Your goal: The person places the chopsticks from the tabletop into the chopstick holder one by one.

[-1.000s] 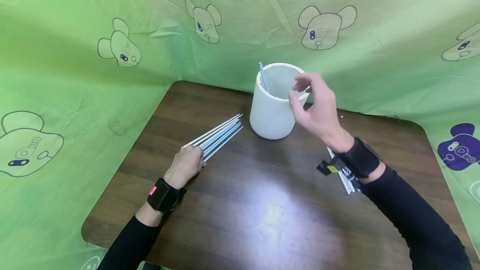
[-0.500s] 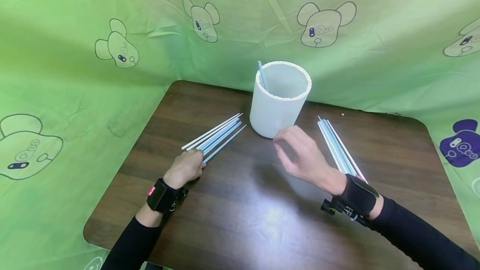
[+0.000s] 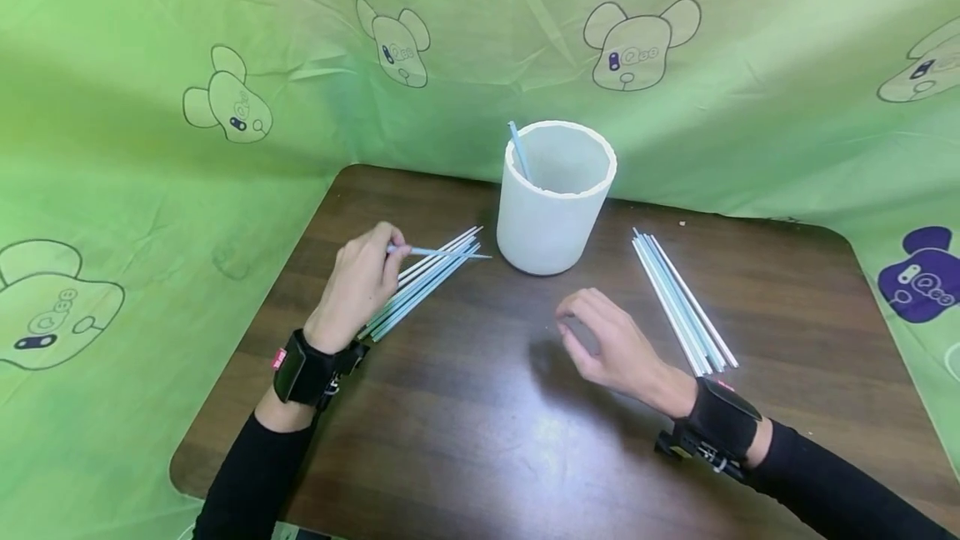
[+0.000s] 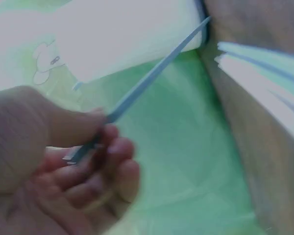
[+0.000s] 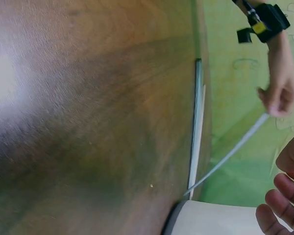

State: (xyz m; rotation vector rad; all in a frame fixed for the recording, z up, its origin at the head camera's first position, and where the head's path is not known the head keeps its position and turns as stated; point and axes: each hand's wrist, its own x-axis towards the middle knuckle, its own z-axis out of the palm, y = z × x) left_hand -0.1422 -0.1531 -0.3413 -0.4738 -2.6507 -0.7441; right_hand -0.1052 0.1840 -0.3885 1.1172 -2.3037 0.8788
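My left hand (image 3: pixel 352 286) pinches a light blue straw (image 3: pixel 431 252) near one end between thumb and fingers. The straw points right and slants above the left bundle of white and blue straws (image 3: pixel 412 307) on the table. In the left wrist view, the held straw (image 4: pixel 147 81) crosses in front of the pale container, its near end poking out past the thumb. My right hand (image 3: pixel 618 348) hovers over the table with fingers loosely curled, holding nothing. A white cylindrical container (image 3: pixel 551 227) stands at the back, with one blue straw (image 3: pixel 519 152) leaning inside against its left rim.
A second bundle of white and blue straws (image 3: pixel 682 302) lies on the right of the brown wooden table (image 3: pixel 450 432). A green curtain (image 3: pixel 480 32) printed with mouse-like heads hangs close behind the table and along its sides.
My left hand has lifted a blue straw from the left bundle and moved up. My right hand has drawn back from the container's rim and come lower over the table.
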